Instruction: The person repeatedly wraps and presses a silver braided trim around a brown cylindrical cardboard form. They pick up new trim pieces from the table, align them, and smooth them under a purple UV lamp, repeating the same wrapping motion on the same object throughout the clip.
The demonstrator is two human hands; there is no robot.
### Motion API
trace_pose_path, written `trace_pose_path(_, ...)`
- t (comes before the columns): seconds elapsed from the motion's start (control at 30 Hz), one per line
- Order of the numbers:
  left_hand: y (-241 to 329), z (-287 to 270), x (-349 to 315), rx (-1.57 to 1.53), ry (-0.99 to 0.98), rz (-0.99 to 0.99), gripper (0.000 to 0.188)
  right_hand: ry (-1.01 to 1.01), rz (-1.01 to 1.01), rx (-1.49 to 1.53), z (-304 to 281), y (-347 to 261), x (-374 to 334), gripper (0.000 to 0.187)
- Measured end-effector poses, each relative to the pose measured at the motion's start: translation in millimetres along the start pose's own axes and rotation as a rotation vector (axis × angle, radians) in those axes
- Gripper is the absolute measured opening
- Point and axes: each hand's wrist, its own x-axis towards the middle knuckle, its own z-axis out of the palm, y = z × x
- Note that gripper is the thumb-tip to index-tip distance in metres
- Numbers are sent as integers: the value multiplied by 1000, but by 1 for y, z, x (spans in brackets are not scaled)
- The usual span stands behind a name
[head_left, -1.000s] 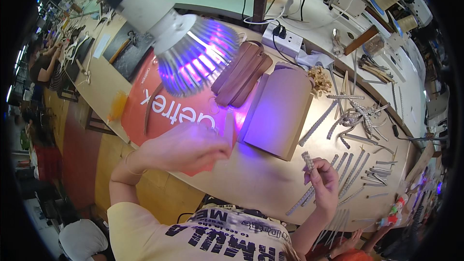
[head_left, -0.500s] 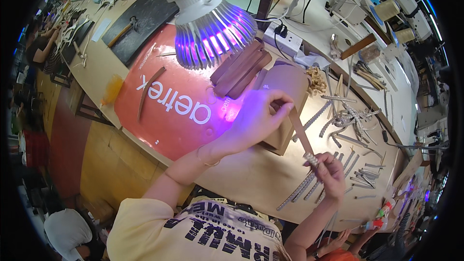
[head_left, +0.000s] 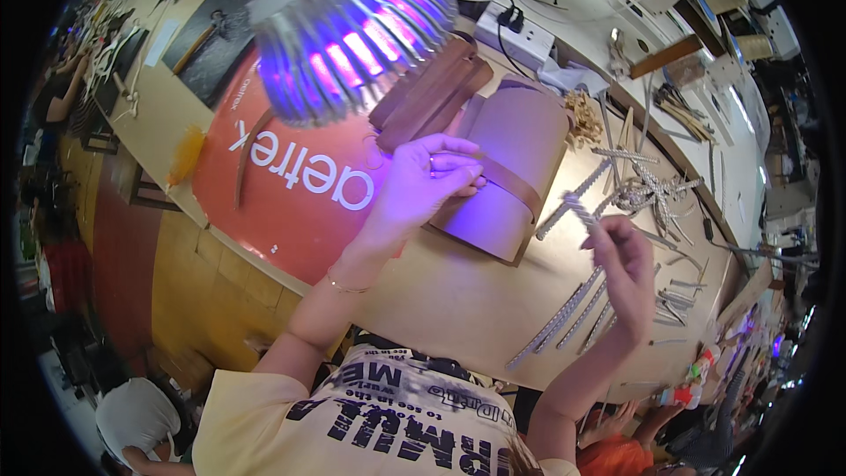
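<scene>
My left hand [head_left: 423,181] is closed, pinching one end of a flat brown strap [head_left: 511,182]. From those fingers the strap lies across a brown, rounded, board-like form [head_left: 520,128], its free end curving down at the right side. My right hand [head_left: 624,269] grips a short grey braided strip [head_left: 582,211] between thumb and fingers, with the strip's upper end sticking out toward the form. Strap and braid are apart. A stack of darker brown strips [head_left: 432,92] lies just beyond my left hand.
A large lamp [head_left: 352,35] with violet light hangs low over the red mat [head_left: 291,229]. More braided strips [head_left: 564,322] lie on the table at right, near a tangled braid bundle [head_left: 656,198]. Behind stand a white power strip [head_left: 520,40] and sewing machines.
The strap, earlier held up between both hands, now lies over the rounded form. My left hand moved left; my right hand rose and moved right with the braided strip. The lamp appears nearer.
</scene>
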Motion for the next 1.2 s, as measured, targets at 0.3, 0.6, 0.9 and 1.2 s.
trace_pose_path(0.3, 0, -5, -1, -54, -13, -52, 36, -65, 24, 66, 68, -14, 35, 21)
trace_pose_path(0.6, -3, -1, -5, -112, 30, -28, 38, -139, 80, 230, 69, -6, 47, 19)
trace_pose_path(0.9, -8, 3, -6, -169, 86, -2, 41, -102, 93, 113, 77, -12, 46, 20)
trace_pose_path(1.2, -19, -5, -5, -94, 92, 11, 41, -168, 49, 236, 71, -37, 44, 24)
